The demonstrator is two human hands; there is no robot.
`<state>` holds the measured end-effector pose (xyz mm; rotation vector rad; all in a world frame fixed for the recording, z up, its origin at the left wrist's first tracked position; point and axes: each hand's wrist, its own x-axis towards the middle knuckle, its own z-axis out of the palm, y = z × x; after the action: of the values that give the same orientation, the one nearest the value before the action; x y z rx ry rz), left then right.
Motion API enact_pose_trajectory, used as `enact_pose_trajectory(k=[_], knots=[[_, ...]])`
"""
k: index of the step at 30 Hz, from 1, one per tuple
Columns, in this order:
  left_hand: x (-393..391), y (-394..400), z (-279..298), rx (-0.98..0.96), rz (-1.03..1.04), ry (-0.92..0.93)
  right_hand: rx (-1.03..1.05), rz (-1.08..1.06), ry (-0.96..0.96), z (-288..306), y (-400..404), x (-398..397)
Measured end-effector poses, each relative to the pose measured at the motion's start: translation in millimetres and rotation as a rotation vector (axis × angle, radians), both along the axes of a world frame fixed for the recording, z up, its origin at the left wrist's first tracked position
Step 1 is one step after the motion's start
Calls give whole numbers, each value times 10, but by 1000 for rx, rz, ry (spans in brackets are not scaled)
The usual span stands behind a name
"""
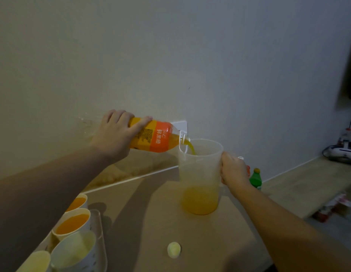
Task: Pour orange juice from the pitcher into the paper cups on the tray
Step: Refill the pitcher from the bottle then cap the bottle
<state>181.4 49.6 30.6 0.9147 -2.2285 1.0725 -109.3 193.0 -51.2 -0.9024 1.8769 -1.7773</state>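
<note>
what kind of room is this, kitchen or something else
Probably a room in a home rather than a fitted kitchen: no sink or stove shows. A plain wooden table stands against a bare painted wall with a wall socket, and a wooden side counter holds cabled electronics.

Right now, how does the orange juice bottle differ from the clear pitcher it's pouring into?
The orange juice bottle is tipped almost on its side in the air, gripped by the left hand; the clear pitcher stands upright on the table, its handle held by the right hand. The bottle wears an orange label; the pitcher is plain and translucent. The bottle has a narrow neck; the pitcher's mouth is wide. Both hold orange juice.
</note>
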Motion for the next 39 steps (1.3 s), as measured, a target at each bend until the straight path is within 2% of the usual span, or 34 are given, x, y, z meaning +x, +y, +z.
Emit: enact_pose_trajectory(k=[23, 31, 35, 39], knots=[[5, 5, -35, 2, 9, 8, 6, 0, -17, -11, -15, -2], [4, 18, -38, 14, 13, 4, 47, 23, 131, -13, -16, -41], [3, 20, -28, 7, 7, -2, 1, -14, 37, 10, 24, -1], [3, 21, -6, -2, 10, -10, 1, -5, 52, 1, 14, -1]])
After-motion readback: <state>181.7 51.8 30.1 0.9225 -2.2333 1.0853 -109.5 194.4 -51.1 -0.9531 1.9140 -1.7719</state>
